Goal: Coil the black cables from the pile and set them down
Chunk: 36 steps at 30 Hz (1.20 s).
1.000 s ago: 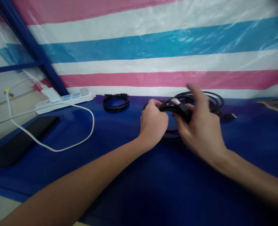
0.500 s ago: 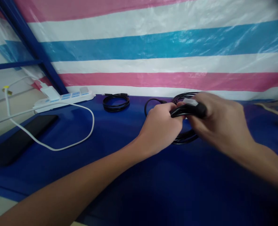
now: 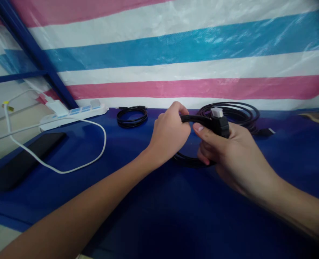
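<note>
A black cable (image 3: 196, 118) is stretched between my two hands above the blue table. My left hand (image 3: 169, 131) is closed round it, fingertips curled under and partly hidden. At the other end my right hand (image 3: 229, 151) grips the cable just by its thick black plug (image 3: 220, 126), thumb pointing left. A whitish tip (image 3: 217, 112) sticks up from that plug. Black loops (image 3: 189, 159) show below, between my hands; whether they belong to the same cable I cannot tell. Right behind my right hand lies a larger coiled black cable (image 3: 246, 108) with its own plug (image 3: 266, 132).
A smaller coiled black cable (image 3: 132, 118) lies near the back edge. To the left are a white power strip (image 3: 86, 114) with a charger (image 3: 57, 107), a looping white cord (image 3: 104, 144) and a flat black slab (image 3: 27, 158). Striped plastic sheeting (image 3: 159, 54) hangs behind the blue table (image 3: 148, 216).
My hands have drawn slightly apart, the left moving left. My right hand has turned so the plug and its whitish tip point up. The large coil behind has come into view.
</note>
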Available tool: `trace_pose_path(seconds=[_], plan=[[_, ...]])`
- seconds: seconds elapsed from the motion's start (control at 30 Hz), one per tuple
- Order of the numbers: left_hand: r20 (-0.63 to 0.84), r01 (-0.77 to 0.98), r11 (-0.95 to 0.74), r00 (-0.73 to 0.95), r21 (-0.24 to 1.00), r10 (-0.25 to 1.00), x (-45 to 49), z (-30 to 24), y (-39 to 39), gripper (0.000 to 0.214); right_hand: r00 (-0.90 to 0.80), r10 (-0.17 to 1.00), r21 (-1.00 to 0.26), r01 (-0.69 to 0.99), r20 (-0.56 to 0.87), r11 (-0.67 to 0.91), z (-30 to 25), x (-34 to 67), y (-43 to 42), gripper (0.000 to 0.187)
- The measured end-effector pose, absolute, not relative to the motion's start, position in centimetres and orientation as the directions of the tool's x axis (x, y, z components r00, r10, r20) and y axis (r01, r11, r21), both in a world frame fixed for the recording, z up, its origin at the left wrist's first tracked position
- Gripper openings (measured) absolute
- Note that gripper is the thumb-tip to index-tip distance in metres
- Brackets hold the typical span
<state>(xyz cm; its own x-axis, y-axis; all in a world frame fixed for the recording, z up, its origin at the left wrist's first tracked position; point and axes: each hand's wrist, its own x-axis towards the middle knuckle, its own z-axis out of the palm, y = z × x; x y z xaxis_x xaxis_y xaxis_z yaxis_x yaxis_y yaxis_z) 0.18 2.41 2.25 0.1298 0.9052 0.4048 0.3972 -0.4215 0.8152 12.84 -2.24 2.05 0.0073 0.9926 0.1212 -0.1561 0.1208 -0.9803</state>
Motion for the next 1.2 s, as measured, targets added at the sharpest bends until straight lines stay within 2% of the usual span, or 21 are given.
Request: trace_pose_path(seconds=[0.07,0.1,0.13,0.17,0.2,0.27,0.3,0.33,0.37,0.43,0.5,0.53,0.6,0.7,0.8,0.93,1.0,1.03,1.07,1.13,1.2], plan=[[0.173,0.104,-0.234,0.406,0.967,0.897,-0.3,2.5,1.6,0.01,-0.116,0.991,-0.984,-0.175,0.065,0.044,2.6,14.2,-1.7,0.025],[0.073,-0.04,-0.062,0.585,0.997,0.808,-0.6,2.6,1.2,0.012,-0.217,0.976,-0.985,-0.172,0.025,-0.013,2.8,14.9,-1.5,0.021],[0.021,-0.144,0.131,0.749,0.981,0.662,-0.7,2.5,1.0,0.011,-0.32,0.947,-0.983,-0.168,-0.013,-0.07,3.0,15.5,-1.4,0.019],[0.013,-0.174,0.301,0.882,0.938,0.47,-0.8,2.4,0.8,0.008,-0.413,0.91,-0.98,-0.157,-0.047,-0.122,3.2,16.0,-1.3,0.018],[0.019,-0.126,0.422,0.969,0.898,0.247,-0.8,2.3,0.6,0.006,-0.482,0.873,-0.976,-0.146,-0.074,-0.163,3.3,16.5,-1.3,0.018],[0.005,0.066,0.495,0.99,0.866,-0.142,-0.3,2.2,0.3,0.006,-0.553,0.824,-0.967,-0.117,-0.126,-0.227,3.3,16.9,-1.4,0.021],[-0.019,0.141,0.476,0.968,0.868,-0.251,0.0,2.2,0.0,0.007,-0.567,0.81,-0.964,-0.102,-0.147,-0.247,3.3,17.0,-1.5,0.021],[-0.052,0.178,0.46,0.961,0.87,-0.273,0.2,2.4,-0.2,0.008,-0.568,0.807,-0.962,-0.093,-0.162,-0.258,3.3,17.0,-1.5,0.019],[-0.076,0.152,0.465,0.981,0.872,-0.179,0.5,2.5,-0.4,0.009,-0.552,0.817,-0.961,-0.096,-0.165,-0.259,3.2,17.0,-1.4,0.019],[-0.095,-0.032,0.455,0.963,0.89,0.252,0.9,2.8,-0.8,0.012,-0.466,0.872,-0.965,-0.121,-0.151,-0.232,3.1,16.8,-1.2,0.018],[-0.105,-0.154,0.323,0.746,0.934,0.658,1.1,2.8,-0.6,0.012,-0.346,0.93,-0.971,-0.147,-0.126,-0.187,3.0,16.5,-0.9,0.018],[-0.085,-0.169,0.231,0.604,0.958,0.793,1.2,2.7,-0.3,0.012,-0.287,0.951,-0.973,-0.158,-0.118,-0.168,3.0,16.3,-0.9,0.019],[0.006,-0.086,0.028,0.37,0.996,0.929,1.2,2.3,0.7,0.01,-0.199,0.972,-0.97,-0.181,-0.125,-0.162,3.0,15.6,-1.3,0.023],[0.244,0.168,-0.261,0.112,0.951,0.963,1.1,1.4,2.4,0.009,-0.207,0.966,-0.945,-0.255,-0.153,-0.204,3.1,14.3,-2.4,0.022],[0.378,0.34,-0.367,0.034,0.866,0.925,1.1,0.7,3.1,0.022,-0.3,0.946,-0.927,-0.307,-0.123,-0.217,2.9,13.4,-3.4,0.013],[0.456,0.372,-0.428,0.016,0.824,0.89,1.3,0.8,2.3,0.021,-0.195,0.978,-0.959,-0.256,-0.072,-0.122,2.4,13.4,-2.9,0.042],[0.403,0.282,-0.428,0.142,0.859,0.904,1.0,1.3,1.8,0.015,-0.133,0.988,-0.973,-0.209,-0.073,-0.1,2.4,13.9,-2.3,0.043],[0.325,0.195,-0.382,0.272,0.903,0.906,0.8,1.6,1.5,0.013,-0.133,0.987,-0.975,-0.192,-0.088,-0.113,2.4,14.2,-2.0,0.04],[0.224,0.095,-0.289,0.423,0.953,0.878,0.4,1.9,1.3,0.012,-0.156,0.981,-0.972,-0.184,-0.116,-0.145,2.5,14.6,-1.8,0.036],[0.042,-0.055,-0.006,0.687,0.998,0.726,-0.2,2.6,1.1,0.012,-0.23,0.956,-0.957,-0.183,-0.183,-0.227,2.8,15.4,-1.5,0.029],[-0.053,-0.093,0.215,0.806,0.972,0.589,-0.6,3.0,0.8,0.011,-0.288,0.931,-0.945,-0.173,-0.223,-0.279,3.0,16.0,-1.6,0.022]])
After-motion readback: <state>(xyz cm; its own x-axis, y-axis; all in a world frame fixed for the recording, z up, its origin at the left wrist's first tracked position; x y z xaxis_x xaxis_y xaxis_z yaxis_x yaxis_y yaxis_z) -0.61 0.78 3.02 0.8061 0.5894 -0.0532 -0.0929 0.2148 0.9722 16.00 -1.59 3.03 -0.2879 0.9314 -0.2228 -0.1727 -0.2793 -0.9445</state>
